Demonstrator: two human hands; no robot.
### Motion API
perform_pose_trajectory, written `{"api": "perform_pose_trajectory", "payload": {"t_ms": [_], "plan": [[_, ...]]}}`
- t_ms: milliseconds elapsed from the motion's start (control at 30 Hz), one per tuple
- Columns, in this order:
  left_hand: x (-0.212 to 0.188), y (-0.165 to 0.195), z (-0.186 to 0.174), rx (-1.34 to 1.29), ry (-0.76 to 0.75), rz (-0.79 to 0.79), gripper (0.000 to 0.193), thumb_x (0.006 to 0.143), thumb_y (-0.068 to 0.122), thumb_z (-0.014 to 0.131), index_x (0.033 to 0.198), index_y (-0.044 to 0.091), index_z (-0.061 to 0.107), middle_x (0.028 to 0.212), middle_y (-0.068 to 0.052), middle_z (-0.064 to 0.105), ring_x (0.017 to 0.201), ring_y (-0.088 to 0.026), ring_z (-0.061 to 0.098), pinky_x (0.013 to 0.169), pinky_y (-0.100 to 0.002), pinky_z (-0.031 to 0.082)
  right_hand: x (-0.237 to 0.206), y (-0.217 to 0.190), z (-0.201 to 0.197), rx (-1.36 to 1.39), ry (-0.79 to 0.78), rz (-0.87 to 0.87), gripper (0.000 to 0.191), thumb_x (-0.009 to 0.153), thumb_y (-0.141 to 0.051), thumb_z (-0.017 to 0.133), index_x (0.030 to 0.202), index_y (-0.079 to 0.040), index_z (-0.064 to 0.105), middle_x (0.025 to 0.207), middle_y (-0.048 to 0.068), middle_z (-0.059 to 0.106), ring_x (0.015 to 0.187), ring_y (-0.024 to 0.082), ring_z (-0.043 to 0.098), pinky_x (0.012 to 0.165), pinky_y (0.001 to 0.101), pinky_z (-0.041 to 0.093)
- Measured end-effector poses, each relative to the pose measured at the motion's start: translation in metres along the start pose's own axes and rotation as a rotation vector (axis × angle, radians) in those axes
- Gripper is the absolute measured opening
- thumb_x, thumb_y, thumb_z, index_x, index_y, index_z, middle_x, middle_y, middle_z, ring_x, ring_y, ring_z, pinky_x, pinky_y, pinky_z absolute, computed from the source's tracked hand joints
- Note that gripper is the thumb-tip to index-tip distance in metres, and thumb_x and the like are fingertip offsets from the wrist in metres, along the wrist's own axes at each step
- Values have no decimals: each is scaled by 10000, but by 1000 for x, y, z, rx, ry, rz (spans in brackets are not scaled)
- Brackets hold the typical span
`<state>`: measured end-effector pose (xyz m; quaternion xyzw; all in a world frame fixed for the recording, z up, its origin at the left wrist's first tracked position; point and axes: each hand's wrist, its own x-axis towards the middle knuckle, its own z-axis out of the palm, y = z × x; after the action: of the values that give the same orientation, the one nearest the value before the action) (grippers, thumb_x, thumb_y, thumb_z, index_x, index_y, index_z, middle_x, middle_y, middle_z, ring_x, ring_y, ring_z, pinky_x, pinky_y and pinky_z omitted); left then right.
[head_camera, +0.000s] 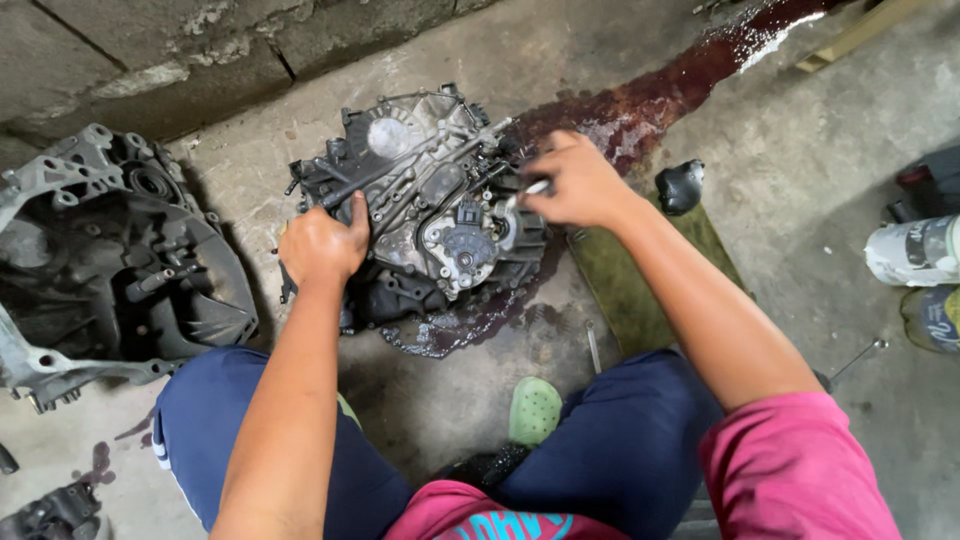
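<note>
A dirty grey metal gearbox valve body (425, 215) lies on the concrete floor in front of me. My left hand (322, 245) rests closed on its left edge, gripping the casing. My right hand (575, 180) hovers over its right side, fingers pinched on a small silver tool (535, 187), blurred by motion. Dark red oil (640, 100) runs from the part toward the far right, and a smaller puddle (450, 335) sits under its near edge.
A large grey gearbox housing (110, 265) lies at the left. A green mat (635, 280) and a black cap (680, 185) are at the right, with spray cans (915, 250) beyond. A thin metal rod (593, 347) lies near my knee. Concrete blocks line the far wall.
</note>
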<state>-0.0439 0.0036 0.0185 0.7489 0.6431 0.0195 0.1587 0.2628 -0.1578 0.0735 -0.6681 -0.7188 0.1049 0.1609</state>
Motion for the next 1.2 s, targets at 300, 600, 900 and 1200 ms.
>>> {"api": "perform_pose_trajectory", "payload": {"t_ms": [300, 600, 900, 1200], "plan": [[-3, 0, -5, -22, -22, -27, 775, 920, 721, 549, 975, -16, 782, 1016, -295, 726, 991, -466, 695, 885, -496, 539, -56, -49, 65, 570, -235, 791, 342, 991, -322, 493, 1144, -70, 667, 814, 178, 787, 712, 284, 768, 688, 413, 586], [-2, 0, -5, -21, -17, -26, 782, 925, 719, 547, 969, -25, 782, 1005, -298, 727, 979, -463, 701, 882, -492, 542, -52, -52, 95, 829, -261, 825, 344, 1018, -314, 515, 1186, -26, 601, 776, 152, 783, 583, 216, 696, 506, 345, 489], [-2, -2, -4, -24, -4, -9, 765, 929, 706, 556, 948, -24, 783, 983, -301, 728, 957, -466, 703, 867, -497, 547, -52, -20, 121, 1135, -365, 1002, 404, 1028, -350, 460, 1335, -93, 515, 954, 221, 768, 799, 339, 757, 624, 393, 572], [-2, -2, -4, -20, -7, -8, 755, 924, 703, 556, 949, -17, 783, 978, -292, 729, 955, -462, 702, 863, -493, 545, 2, 4, 47, -322, -459, 131, 439, 908, -437, 632, 1222, -144, 725, 1158, 90, 728, 1223, 322, 562, 1112, 582, 345]]}}
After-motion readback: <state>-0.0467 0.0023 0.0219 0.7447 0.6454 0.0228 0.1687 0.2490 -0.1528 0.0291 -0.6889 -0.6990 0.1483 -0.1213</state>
